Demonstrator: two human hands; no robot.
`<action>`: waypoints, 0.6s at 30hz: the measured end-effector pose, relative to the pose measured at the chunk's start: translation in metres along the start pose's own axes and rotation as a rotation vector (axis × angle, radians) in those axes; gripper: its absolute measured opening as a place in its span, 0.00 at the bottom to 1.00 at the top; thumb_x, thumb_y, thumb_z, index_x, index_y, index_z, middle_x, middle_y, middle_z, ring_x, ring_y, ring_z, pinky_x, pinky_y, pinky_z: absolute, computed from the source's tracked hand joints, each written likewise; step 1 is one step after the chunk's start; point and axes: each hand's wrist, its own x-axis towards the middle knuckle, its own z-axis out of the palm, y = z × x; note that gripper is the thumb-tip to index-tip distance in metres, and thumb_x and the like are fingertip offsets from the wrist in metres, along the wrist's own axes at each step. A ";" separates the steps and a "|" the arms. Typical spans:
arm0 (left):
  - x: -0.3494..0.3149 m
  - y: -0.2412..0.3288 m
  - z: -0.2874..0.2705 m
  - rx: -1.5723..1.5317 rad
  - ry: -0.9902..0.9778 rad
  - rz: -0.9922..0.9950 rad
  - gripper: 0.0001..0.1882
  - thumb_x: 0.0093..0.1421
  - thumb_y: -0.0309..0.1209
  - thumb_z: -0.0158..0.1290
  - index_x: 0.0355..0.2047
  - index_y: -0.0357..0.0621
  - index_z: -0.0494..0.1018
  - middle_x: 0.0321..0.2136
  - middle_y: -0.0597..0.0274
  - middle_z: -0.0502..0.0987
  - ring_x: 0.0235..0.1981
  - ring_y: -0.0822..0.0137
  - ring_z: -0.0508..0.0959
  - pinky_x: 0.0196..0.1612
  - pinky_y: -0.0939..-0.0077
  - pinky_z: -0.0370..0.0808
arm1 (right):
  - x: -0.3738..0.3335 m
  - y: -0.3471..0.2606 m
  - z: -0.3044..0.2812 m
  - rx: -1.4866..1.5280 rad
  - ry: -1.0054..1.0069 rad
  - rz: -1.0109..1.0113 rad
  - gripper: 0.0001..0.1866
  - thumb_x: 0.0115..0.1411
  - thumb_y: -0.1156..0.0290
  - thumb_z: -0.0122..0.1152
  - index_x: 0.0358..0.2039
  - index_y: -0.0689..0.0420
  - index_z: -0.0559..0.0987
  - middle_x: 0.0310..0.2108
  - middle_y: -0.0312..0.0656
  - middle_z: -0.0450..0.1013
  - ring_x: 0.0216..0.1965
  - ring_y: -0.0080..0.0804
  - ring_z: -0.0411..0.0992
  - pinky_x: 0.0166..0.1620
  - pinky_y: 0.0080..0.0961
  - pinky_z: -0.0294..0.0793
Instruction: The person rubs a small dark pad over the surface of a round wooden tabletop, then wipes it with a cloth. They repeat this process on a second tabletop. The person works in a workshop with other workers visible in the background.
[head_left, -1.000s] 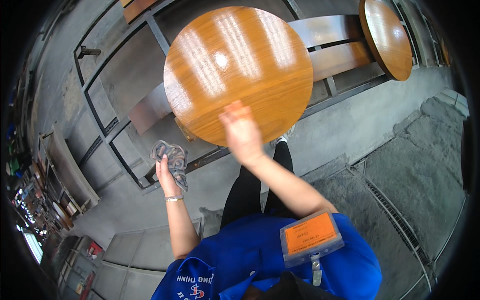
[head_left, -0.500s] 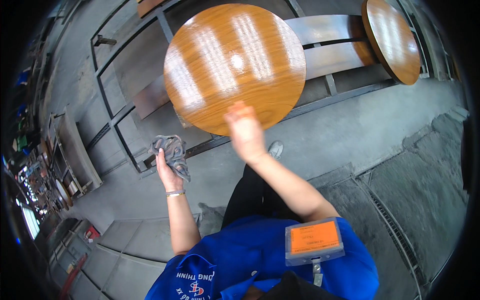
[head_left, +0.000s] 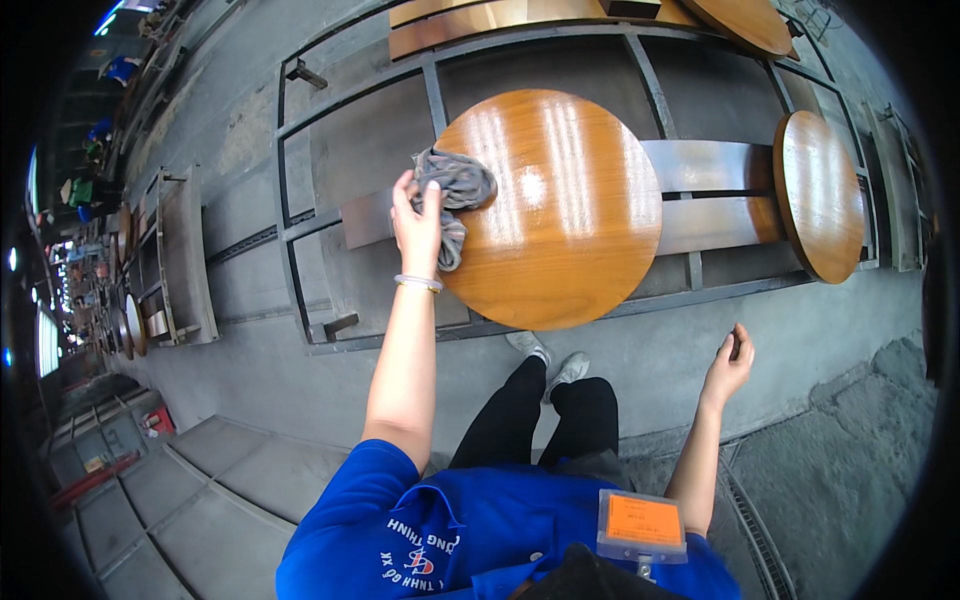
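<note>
far left: workshop aisle with stacked frames and tabletops along a grey concrete floor (head_left: pixel 250 370). your left hand (head_left: pixel 418 222) is closed on a grey rag (head_left: pixel 455 190), pressing it on the left edge of the round glossy wooden tabletop (head_left: pixel 560 210). that top lies on a steel frame rack (head_left: pixel 300 200). your right hand (head_left: pixel 730 360) hangs loosely curled and empty over the floor. second round tabletop (head_left: pixel 818 195) sits right.
</note>
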 end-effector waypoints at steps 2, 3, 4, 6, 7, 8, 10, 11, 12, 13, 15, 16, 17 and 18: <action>-0.002 -0.006 0.007 0.395 0.128 0.378 0.42 0.66 0.43 0.65 0.76 0.44 0.61 0.74 0.40 0.63 0.74 0.42 0.63 0.75 0.49 0.59 | -0.004 0.011 0.000 0.004 -0.003 0.031 0.13 0.72 0.77 0.61 0.55 0.62 0.83 0.56 0.47 0.80 0.59 0.43 0.78 0.63 0.38 0.75; -0.004 -0.007 0.008 0.463 0.100 0.492 0.47 0.64 0.45 0.66 0.79 0.46 0.58 0.78 0.38 0.54 0.77 0.38 0.56 0.78 0.46 0.52 | -0.005 0.017 0.000 0.006 -0.008 0.042 0.13 0.72 0.77 0.61 0.55 0.62 0.83 0.56 0.48 0.80 0.59 0.44 0.78 0.63 0.38 0.75; -0.006 -0.008 0.009 0.686 0.048 0.602 0.51 0.61 0.47 0.69 0.80 0.54 0.58 0.80 0.40 0.49 0.78 0.35 0.54 0.78 0.41 0.53 | -0.005 0.022 0.000 0.015 -0.024 0.104 0.13 0.72 0.77 0.61 0.54 0.62 0.83 0.56 0.48 0.80 0.59 0.44 0.78 0.63 0.38 0.75; -0.005 -0.010 0.013 0.891 -0.081 0.544 0.47 0.57 0.47 0.71 0.76 0.62 0.66 0.80 0.45 0.53 0.79 0.36 0.55 0.77 0.40 0.56 | -0.002 0.035 0.001 -0.051 -0.045 -0.001 0.13 0.71 0.77 0.61 0.54 0.62 0.83 0.56 0.49 0.80 0.59 0.45 0.78 0.63 0.39 0.75; 0.001 -0.011 0.015 0.905 -0.078 0.607 0.45 0.56 0.46 0.72 0.74 0.63 0.69 0.79 0.47 0.55 0.78 0.36 0.55 0.77 0.40 0.58 | 0.002 0.041 0.002 -0.072 -0.048 -0.019 0.13 0.71 0.77 0.61 0.54 0.62 0.83 0.56 0.49 0.80 0.60 0.46 0.78 0.63 0.39 0.75; 0.011 -0.012 0.017 0.810 -0.060 0.547 0.38 0.56 0.40 0.72 0.68 0.56 0.75 0.76 0.49 0.63 0.76 0.38 0.61 0.76 0.43 0.61 | 0.006 0.049 0.004 -0.080 -0.062 -0.019 0.13 0.71 0.77 0.61 0.54 0.62 0.83 0.56 0.49 0.80 0.60 0.47 0.77 0.63 0.40 0.75; 0.029 -0.013 0.029 0.679 0.062 0.513 0.29 0.57 0.33 0.70 0.61 0.48 0.79 0.70 0.49 0.71 0.72 0.41 0.69 0.73 0.47 0.67 | 0.017 0.064 0.005 -0.065 -0.089 -0.005 0.14 0.71 0.78 0.61 0.54 0.62 0.83 0.57 0.50 0.79 0.60 0.48 0.77 0.63 0.40 0.75; 0.034 -0.012 0.036 0.667 0.089 0.386 0.27 0.58 0.32 0.69 0.59 0.45 0.80 0.69 0.48 0.73 0.70 0.41 0.71 0.72 0.50 0.69 | 0.023 0.072 0.006 -0.061 -0.110 -0.001 0.14 0.71 0.78 0.61 0.54 0.62 0.83 0.57 0.50 0.79 0.60 0.47 0.77 0.63 0.40 0.75; 0.038 -0.009 0.050 0.656 0.149 0.466 0.25 0.60 0.33 0.69 0.57 0.43 0.80 0.68 0.47 0.74 0.69 0.42 0.72 0.71 0.52 0.70 | 0.029 0.080 0.007 -0.060 -0.131 0.007 0.14 0.71 0.78 0.61 0.54 0.62 0.83 0.57 0.50 0.79 0.60 0.47 0.77 0.63 0.40 0.75; 0.038 -0.005 0.070 0.675 0.176 0.425 0.23 0.62 0.34 0.68 0.56 0.41 0.81 0.67 0.47 0.74 0.69 0.42 0.73 0.71 0.54 0.70 | 0.036 0.088 0.007 -0.063 -0.161 0.040 0.13 0.71 0.78 0.61 0.54 0.62 0.83 0.57 0.50 0.79 0.60 0.47 0.77 0.63 0.40 0.75; 0.032 0.011 0.122 0.765 0.199 0.498 0.23 0.63 0.35 0.66 0.56 0.38 0.81 0.66 0.45 0.76 0.69 0.42 0.73 0.72 0.53 0.69 | 0.047 0.102 0.007 -0.060 -0.165 0.020 0.13 0.71 0.78 0.61 0.54 0.62 0.83 0.56 0.49 0.79 0.59 0.47 0.78 0.62 0.40 0.76; 0.022 0.022 0.155 0.660 0.177 0.541 0.22 0.63 0.34 0.65 0.56 0.39 0.82 0.65 0.44 0.77 0.70 0.41 0.72 0.73 0.51 0.69 | 0.053 0.108 0.007 -0.047 -0.167 0.023 0.13 0.71 0.78 0.60 0.54 0.62 0.83 0.56 0.49 0.79 0.59 0.47 0.78 0.62 0.40 0.76; 0.010 0.034 0.186 0.713 0.161 0.622 0.20 0.63 0.33 0.65 0.54 0.40 0.82 0.64 0.44 0.77 0.71 0.41 0.71 0.73 0.48 0.68 | 0.058 0.113 0.007 -0.065 -0.184 0.041 0.13 0.71 0.78 0.60 0.54 0.62 0.83 0.56 0.49 0.79 0.58 0.47 0.78 0.62 0.40 0.76; -0.001 0.044 0.216 0.707 0.076 0.635 0.19 0.62 0.33 0.65 0.53 0.42 0.83 0.64 0.46 0.77 0.71 0.44 0.71 0.74 0.47 0.68 | 0.064 0.118 0.006 -0.072 -0.198 0.063 0.13 0.71 0.78 0.60 0.54 0.62 0.83 0.55 0.49 0.80 0.58 0.47 0.78 0.62 0.39 0.76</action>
